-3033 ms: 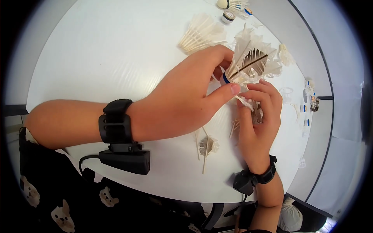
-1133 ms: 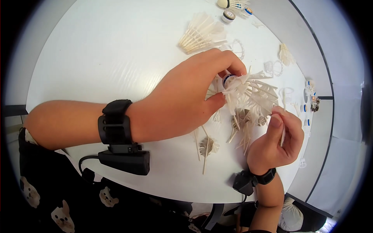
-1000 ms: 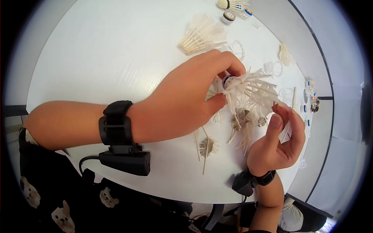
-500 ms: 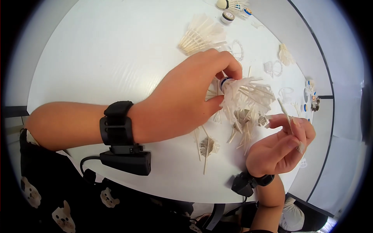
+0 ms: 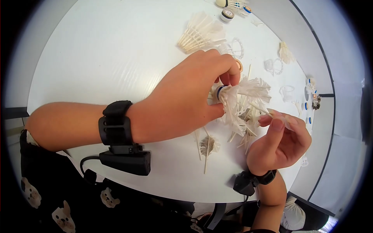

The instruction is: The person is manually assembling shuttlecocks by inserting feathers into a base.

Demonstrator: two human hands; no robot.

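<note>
Your left hand (image 5: pixel 190 101) is pinching the shuttlecock (image 5: pixel 243 97) by its cork end w/ the blue band, feathers fanned out to the right, held just over the white round table (image 5: pixel 97 58). Right hand (image 5: pixel 279 139) has fingertips closed on one thin feather shaft (image 5: pixel 259 110), right beside the skirt. Under both: loose feathers (image 5: pixel 208 145) scattered. Farther up the table there's a feather bundle (image 5: pixel 200 35) and a small round cap (image 5: pixel 226 14); more bits near the right edge, too small to tell.
</note>
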